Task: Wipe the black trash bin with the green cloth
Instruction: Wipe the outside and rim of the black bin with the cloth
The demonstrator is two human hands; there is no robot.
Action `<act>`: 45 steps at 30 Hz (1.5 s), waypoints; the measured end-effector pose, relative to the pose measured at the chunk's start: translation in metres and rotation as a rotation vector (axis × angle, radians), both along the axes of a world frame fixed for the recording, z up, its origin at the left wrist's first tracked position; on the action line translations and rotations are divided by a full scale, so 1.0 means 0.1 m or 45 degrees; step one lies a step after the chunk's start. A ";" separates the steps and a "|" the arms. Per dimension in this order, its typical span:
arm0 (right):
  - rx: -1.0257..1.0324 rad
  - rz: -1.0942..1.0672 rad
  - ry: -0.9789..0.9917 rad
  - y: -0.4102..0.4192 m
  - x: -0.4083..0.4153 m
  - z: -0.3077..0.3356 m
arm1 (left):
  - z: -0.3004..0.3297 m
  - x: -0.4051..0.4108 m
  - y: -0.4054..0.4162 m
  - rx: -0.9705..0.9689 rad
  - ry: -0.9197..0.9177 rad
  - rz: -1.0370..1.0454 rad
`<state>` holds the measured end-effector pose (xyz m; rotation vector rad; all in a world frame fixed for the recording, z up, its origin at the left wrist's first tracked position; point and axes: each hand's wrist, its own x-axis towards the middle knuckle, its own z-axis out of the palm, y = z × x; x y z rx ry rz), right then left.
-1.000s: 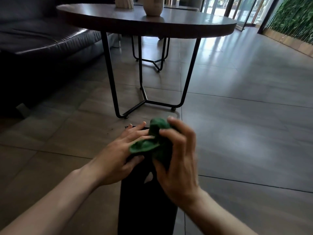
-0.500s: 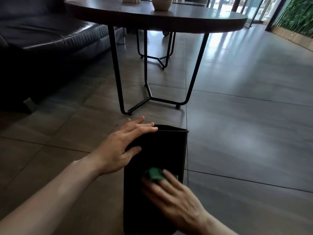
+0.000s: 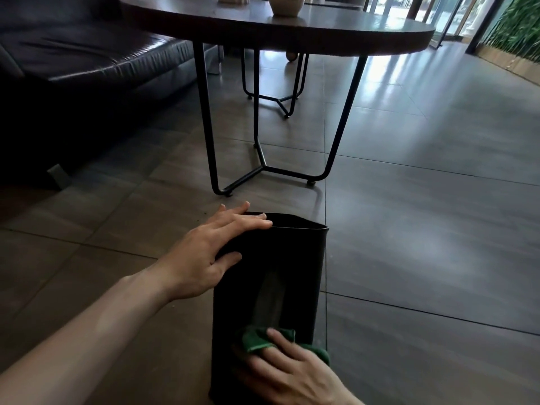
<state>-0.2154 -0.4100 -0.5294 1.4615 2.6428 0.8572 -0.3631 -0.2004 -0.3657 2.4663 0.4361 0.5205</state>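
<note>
The black trash bin (image 3: 286, 258) stands upright on the tiled floor, low in the middle of the head view. My left hand (image 3: 210, 252) lies flat over its upper left rim and side, holding it steady. My right hand (image 3: 289, 372) presses the green cloth (image 3: 257, 339) against the bin's near wall, low down. Only the cloth's upper edge and a right corner show past my fingers. A lighter streak runs up the wall above the cloth.
A round dark table (image 3: 277, 27) on thin black metal legs (image 3: 263, 159) stands just beyond the bin, with a pale vase (image 3: 285, 5) on top. A black leather sofa (image 3: 87, 62) fills the left. Bare tiled floor (image 3: 423, 214) stretches to the right.
My right hand has slid the green cloth from the bin's rim down the near wall to its lower part. My left hand has stayed on the upper left rim.
</note>
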 end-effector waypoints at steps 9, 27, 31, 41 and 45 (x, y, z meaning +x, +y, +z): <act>0.285 -0.446 0.816 0.71 0.25 0.96 | 0.00 0.04 0.04 -0.043 -0.007 0.039; 0.437 -0.525 1.118 0.80 0.30 0.99 | -0.02 0.05 0.01 -0.063 0.001 0.035; 0.498 -0.576 1.157 0.95 0.10 1.05 | -0.03 0.06 0.03 -0.034 -0.007 0.067; 0.112 -0.006 0.322 0.29 -0.27 0.13 | 0.02 -0.06 0.01 -0.073 0.013 0.066; 0.344 -0.329 0.845 0.66 0.10 0.67 | 0.02 -0.06 0.00 -0.090 0.003 0.081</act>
